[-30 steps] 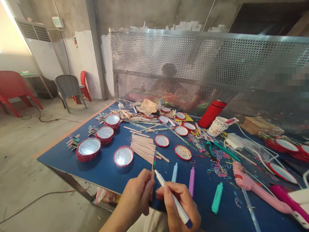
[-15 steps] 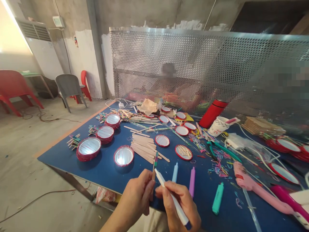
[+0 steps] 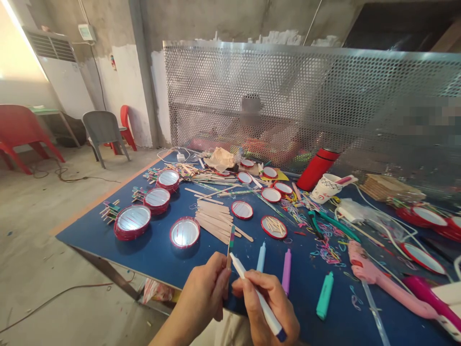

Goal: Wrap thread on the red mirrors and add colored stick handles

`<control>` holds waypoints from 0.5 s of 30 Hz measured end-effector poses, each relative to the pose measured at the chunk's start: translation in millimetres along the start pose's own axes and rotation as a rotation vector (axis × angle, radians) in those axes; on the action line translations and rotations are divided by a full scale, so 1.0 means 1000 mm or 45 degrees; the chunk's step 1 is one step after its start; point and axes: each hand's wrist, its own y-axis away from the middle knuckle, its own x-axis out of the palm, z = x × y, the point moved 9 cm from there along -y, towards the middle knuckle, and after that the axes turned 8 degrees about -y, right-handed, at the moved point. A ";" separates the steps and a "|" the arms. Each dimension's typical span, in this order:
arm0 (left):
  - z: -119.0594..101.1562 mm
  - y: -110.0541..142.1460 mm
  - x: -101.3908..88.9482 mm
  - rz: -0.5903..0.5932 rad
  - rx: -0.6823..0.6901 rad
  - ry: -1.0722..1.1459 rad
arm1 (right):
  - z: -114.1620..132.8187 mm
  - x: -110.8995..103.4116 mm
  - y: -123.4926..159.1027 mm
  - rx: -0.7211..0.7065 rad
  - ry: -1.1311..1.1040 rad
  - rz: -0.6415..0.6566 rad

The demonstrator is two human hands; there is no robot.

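Observation:
Between thumb and fingers, my left hand pinches a wooden craft stick upright, its upper end coloured in green and purple bands. My right hand grips a white marker with a dark blue end, its tip touching or very close to the stick just below the coloured part. Beyond my hands lies a fan of plain craft sticks. Near my right hand are a light blue marker, a purple marker and a teal marker.
Several red-rimmed round discs lie about the blue table, some stacked at left. On the right are a pink glue gun, teal-handled pliers, colourful rubber bands, a paper cup and a red flask. A perforated metal panel stands behind.
The marker tip has shifted very slightly down and left beside the stick. Both hands otherwise keep almost the same place and grip.

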 end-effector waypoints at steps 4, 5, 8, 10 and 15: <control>0.000 0.000 -0.001 -0.009 -0.007 0.004 | 0.001 0.004 0.000 -0.005 -0.003 0.032; 0.000 0.000 -0.001 -0.012 -0.007 0.003 | 0.003 0.005 0.001 -0.008 -0.011 0.025; 0.001 0.000 0.001 0.000 -0.011 0.001 | 0.008 -0.001 0.002 -0.014 -0.051 -0.081; 0.001 0.000 0.002 0.010 -0.019 -0.005 | 0.008 -0.004 0.002 0.000 -0.051 -0.129; 0.002 0.000 0.001 0.014 -0.029 -0.002 | 0.004 0.001 0.000 0.033 0.009 -0.028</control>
